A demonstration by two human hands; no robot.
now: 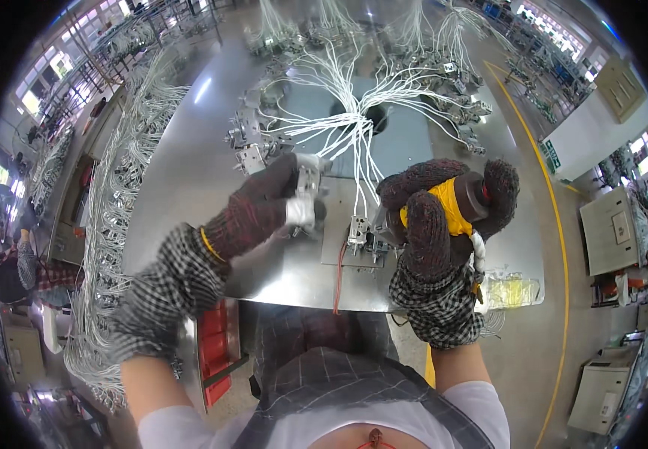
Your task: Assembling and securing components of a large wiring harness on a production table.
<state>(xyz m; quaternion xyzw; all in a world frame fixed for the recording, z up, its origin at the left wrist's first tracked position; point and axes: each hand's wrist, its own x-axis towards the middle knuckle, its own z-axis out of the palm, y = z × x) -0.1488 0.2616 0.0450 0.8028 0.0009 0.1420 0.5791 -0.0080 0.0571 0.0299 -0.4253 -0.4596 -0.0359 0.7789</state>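
My left hand (253,209), in a dark knit glove with white tape on the fingertips, closes its thumb and fingers on a small silver metal bracket (309,182), blurred by motion. My right hand (429,236), gloved alike, is wrapped around a power screwdriver (455,203) with a dark round body and yellow tape. The tool's working end points left and is partly hidden by the glove. Between the hands, a metal bracket assembly (357,230) with white wires sits at the front of the table, close to the screwdriver. A red cord (338,280) hangs beside it over the edge.
White wires (354,116) fan out from the middle of the metal table (181,194) to several brackets (253,157) around it. Bundles of wired parts (110,247) hang along the left. A clear package (513,290) lies near the right edge. Another person (20,280) is at far left.
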